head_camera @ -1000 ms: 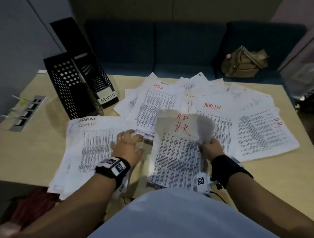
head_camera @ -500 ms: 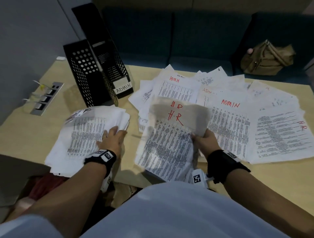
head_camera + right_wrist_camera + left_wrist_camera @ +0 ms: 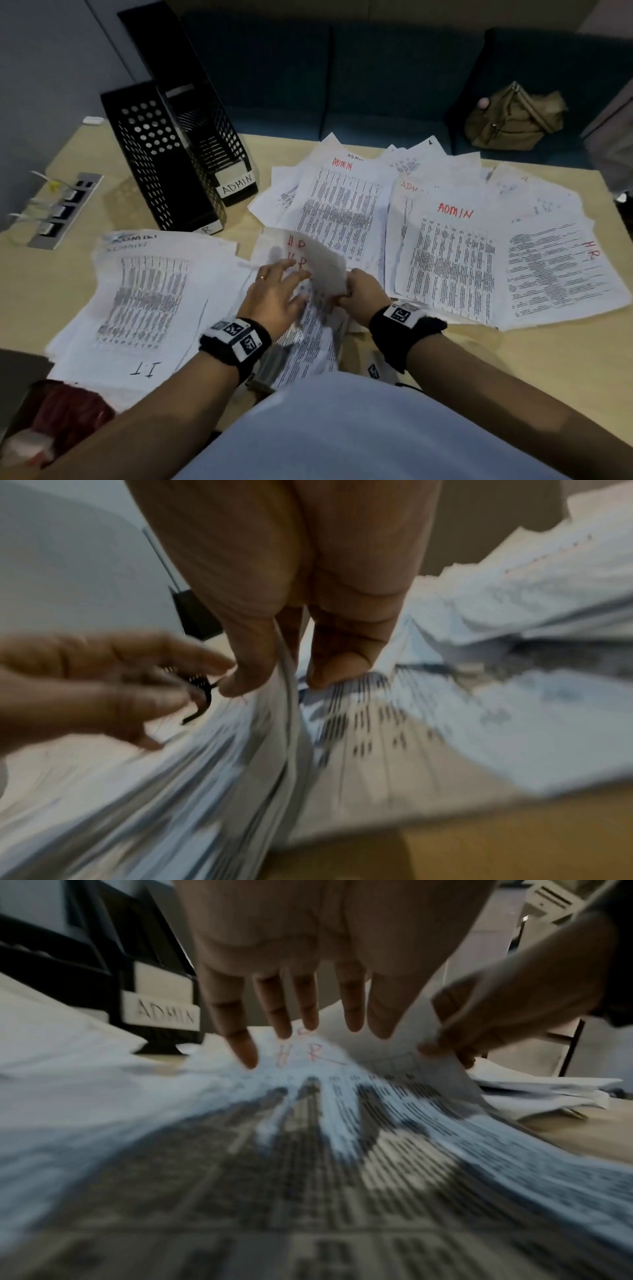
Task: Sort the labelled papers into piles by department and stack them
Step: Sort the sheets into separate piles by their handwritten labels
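My right hand (image 3: 356, 289) pinches the right edge of a bundle of HR papers (image 3: 308, 329) at the table's near middle, its top sheet curling up; the pinch shows in the right wrist view (image 3: 270, 674). My left hand (image 3: 277, 294) hovers over the same HR papers (image 3: 308, 1056), fingers (image 3: 240, 1042) spread and straight, close above the red "HR" mark. To the left lies an ADMIN pile (image 3: 147, 291) with an I.T sheet (image 3: 144, 370) under it. More ADMIN sheets (image 3: 452, 260) and an HR sheet (image 3: 561, 270) fan out on the right.
Two black perforated file holders (image 3: 164, 150) stand at the back left, one labelled ADMIN (image 3: 236, 186). A socket panel (image 3: 61, 212) is set in the table at far left. A tan bag (image 3: 513, 116) rests on the dark sofa behind. Bare table (image 3: 513, 377) lies at near right.
My left hand let go of the ADMIN pile, which now lies flat, and moved right over the HR bundle. The HR bundle came down toward the table, its top sheet curling.
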### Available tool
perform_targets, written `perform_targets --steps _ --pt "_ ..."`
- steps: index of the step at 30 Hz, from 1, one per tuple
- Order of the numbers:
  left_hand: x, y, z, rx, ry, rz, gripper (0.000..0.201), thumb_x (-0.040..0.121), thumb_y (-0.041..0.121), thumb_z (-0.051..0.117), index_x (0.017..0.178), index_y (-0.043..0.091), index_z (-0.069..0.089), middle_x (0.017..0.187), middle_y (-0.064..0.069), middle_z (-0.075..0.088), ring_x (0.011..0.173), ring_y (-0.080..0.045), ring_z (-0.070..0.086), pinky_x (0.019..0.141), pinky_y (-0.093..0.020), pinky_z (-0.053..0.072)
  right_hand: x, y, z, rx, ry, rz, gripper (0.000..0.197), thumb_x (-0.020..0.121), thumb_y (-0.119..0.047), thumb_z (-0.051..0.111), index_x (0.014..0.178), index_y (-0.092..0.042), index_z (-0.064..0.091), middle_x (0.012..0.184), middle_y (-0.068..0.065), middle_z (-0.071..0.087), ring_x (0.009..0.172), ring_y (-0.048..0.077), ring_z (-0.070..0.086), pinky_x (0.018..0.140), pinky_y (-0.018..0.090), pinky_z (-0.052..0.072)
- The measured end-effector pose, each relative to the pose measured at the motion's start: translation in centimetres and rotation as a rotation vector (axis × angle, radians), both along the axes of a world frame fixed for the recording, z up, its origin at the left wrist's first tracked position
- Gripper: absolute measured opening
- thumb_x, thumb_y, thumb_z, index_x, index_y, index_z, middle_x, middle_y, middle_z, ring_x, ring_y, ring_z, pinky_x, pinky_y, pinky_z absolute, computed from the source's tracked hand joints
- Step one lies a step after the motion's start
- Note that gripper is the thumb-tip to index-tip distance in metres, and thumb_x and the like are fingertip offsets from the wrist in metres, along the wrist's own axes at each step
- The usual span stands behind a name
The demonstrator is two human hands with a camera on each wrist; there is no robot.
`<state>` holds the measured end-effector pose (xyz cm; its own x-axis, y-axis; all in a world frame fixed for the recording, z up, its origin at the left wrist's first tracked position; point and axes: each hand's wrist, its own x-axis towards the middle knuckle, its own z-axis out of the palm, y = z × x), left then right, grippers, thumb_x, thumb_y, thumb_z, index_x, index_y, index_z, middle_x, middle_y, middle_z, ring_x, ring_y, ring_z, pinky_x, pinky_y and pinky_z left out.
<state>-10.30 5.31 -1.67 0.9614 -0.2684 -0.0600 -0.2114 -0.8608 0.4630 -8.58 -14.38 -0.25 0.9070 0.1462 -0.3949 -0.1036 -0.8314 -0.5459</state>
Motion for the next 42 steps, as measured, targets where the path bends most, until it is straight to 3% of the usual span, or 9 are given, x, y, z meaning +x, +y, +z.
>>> perform_targets --steps 5,9,15,17,20,28,34,38,42 --pt "0.0 -2.5 -0.6 0.267 0.267 0.043 0.051 0.079 0.051 0.063 0.126 0.044 0.046 0.152 0.006 0.029 0.134 -0.027 0.028 0.101 -0.051 0.035 0.6 -5.7 0.4 -0.162 -0.336 -0.315 0.076 0.075 -0.048 0.073 0.137 -0.017 0.042 0.134 0.014 0.044 0.124 0.031 0.042 0.1 0.044 0.039" --pt "0.1 -2.9 -0.8 0.278 0.253 0.084 0.051 0.078 0.045 0.067 0.126 0.043 0.047 0.15 0.008 0.031 0.133 -0.026 0.03 0.099 -0.051 0.037 -0.8 -10.9 -1.8 -0.367 0.119 -0.303 0.123 0.058 -0.072 0.071 0.15 -0.026 0.002 0.16 0.011 -0.005 0.146 0.039 0.002 0.108 0.068 0.016" --pt "1.7 -5.2 0.5 0.317 0.382 0.192 0.035 0.079 0.038 0.065 0.112 0.034 0.055 0.135 0.0 0.041 0.121 -0.029 0.038 0.096 -0.047 0.045 -1.2 -12.3 -2.2 -0.324 0.086 -0.201 0.056 0.092 -0.047 0.046 0.141 -0.023 0.035 0.156 0.01 0.02 0.142 0.043 0.016 0.107 0.065 0.024" --pt "2.3 -6.3 1.4 0.334 0.391 0.23 0.027 0.083 0.043 0.063 0.106 0.031 0.058 0.133 -0.002 0.043 0.119 -0.029 0.042 0.096 -0.044 0.044 -1.3 -13.2 -1.3 -0.164 -0.051 -0.253 0.024 0.095 -0.025 0.042 0.096 -0.01 0.06 0.112 0.014 0.055 0.118 0.039 0.048 0.089 0.046 0.046" --pt "2.9 -8.9 3.0 0.149 0.234 0.221 0.029 0.09 0.045 0.055 0.106 0.022 0.061 0.126 -0.005 0.049 0.115 -0.026 0.047 0.095 -0.04 0.044 -2.2 -14.7 0.3 -0.029 -0.176 -0.461 0.033 0.093 -0.008 0.041 0.061 -0.011 0.042 0.062 0.005 0.048 0.069 0.026 0.052 0.053 0.026 0.03" --pt "4.5 -18.3 3.6 -0.754 0.681 0.471 0.061 0.077 0.069 0.056 0.11 0.019 0.044 0.111 -0.005 0.063 0.097 -0.03 0.067 0.085 -0.048 0.057 -4.8 -14.8 1.2 0.203 -0.396 -0.302 0.025 0.084 -0.004 0.059 0.063 -0.018 0.056 0.057 0.002 0.053 0.059 0.022 0.052 0.053 0.03 0.034" --pt "4.7 -18.6 1.3 -0.688 0.555 0.646 0.013 0.091 0.019 0.06 0.091 0.006 0.063 0.078 -0.014 0.064 0.069 -0.03 0.064 0.067 -0.041 0.058 -6.0 -15.9 1.6 0.412 -0.135 -0.305 0.042 0.066 -0.004 0.08 0.049 -0.026 0.048 0.046 -0.011 0.045 0.043 -0.001 0.038 0.046 0.015 0.029" --pt "4.2 -16.7 0.2 -0.648 0.47 0.649 0.032 0.086 0.035 0.068 0.089 0.003 0.069 0.085 -0.018 0.071 0.077 -0.033 0.069 0.075 -0.043 0.059 -6.2 -17.8 1.7 0.71 -0.033 -0.491 0.02 0.082 -0.003 0.068 0.075 -0.022 0.07 0.071 -0.012 0.071 0.07 0.001 0.065 0.067 0.017 0.048" --pt "4.4 -15.4 -1.0 -0.564 0.472 0.674 0.044 0.092 0.042 0.055 0.084 -0.001 0.064 0.087 -0.022 0.066 0.082 -0.034 0.064 0.08 -0.037 0.049 -6.2 -19.9 0.8 0.58 -0.361 -0.726 0.032 0.091 0.002 0.047 0.088 -0.022 0.067 0.086 -0.004 0.067 0.077 0.003 0.057 0.072 0.016 0.043"
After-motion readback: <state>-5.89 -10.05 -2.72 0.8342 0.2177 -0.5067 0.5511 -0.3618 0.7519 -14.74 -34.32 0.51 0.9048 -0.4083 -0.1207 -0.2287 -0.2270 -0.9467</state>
